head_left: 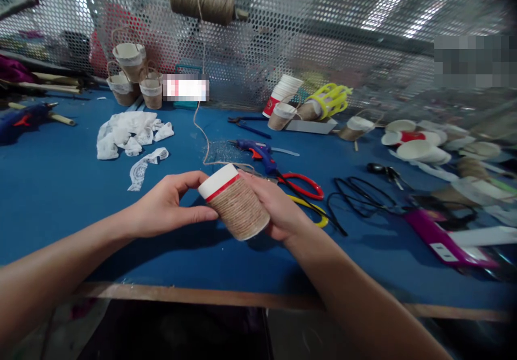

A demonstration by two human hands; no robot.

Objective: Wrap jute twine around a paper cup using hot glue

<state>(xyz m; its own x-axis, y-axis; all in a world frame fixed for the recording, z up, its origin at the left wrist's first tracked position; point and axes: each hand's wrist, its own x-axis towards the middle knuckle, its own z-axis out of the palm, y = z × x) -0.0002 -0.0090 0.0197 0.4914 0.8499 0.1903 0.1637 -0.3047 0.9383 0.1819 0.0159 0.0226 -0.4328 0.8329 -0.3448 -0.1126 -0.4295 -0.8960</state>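
A paper cup is tilted between my two hands above the front of the blue table. Brown twine is wound round most of it, while a red band and a white strip stay bare at its upper left end. My left hand pinches that end between thumb and fingers. Wrapped round the far right side, my right hand supports the cup; its fingertips are partly hidden behind it. From a hanging spool, a strand of twine runs down across the table to behind the cup.
Red and yellow handled scissors, a blue glue gun and pliers lie beyond my right hand. White lace is heaped at left. Small twine baskets stand behind it. A purple power strip and loose cups crowd the right.
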